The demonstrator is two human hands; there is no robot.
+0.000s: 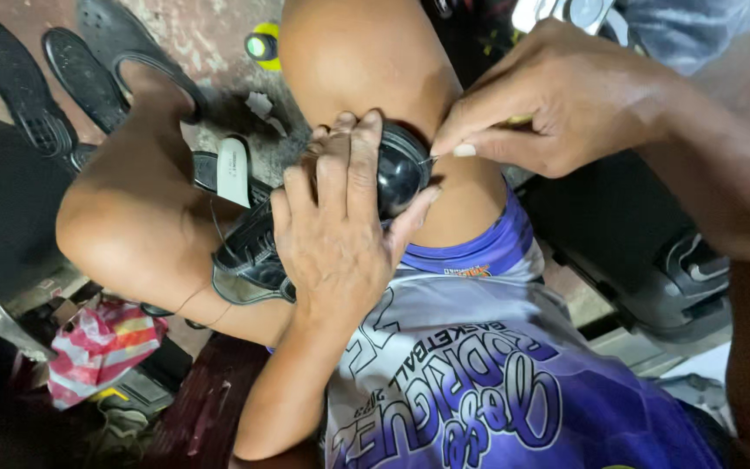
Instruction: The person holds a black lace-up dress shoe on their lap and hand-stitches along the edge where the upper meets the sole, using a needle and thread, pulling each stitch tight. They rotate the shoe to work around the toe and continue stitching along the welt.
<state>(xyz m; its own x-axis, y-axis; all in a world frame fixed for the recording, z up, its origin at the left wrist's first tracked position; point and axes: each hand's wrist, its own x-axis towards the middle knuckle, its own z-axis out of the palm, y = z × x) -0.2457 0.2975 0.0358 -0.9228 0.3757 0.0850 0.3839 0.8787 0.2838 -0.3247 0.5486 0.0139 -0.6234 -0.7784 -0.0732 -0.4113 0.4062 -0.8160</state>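
Left hand [336,234] clamps the black shoe [323,226] between the knees, fingers wrapped over its glossy toe (looks slippery, stiff there, softer at the laced upper). Right hand [557,100] pinches a needle [431,159] at the toe's edge.

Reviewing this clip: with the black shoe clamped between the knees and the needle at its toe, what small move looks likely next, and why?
Probably a pull: the right hand pinches a thin needle whose tip meets the toe of the black shoe, which the left hand presses steady. Drawing it outward seems the natural follow-on.
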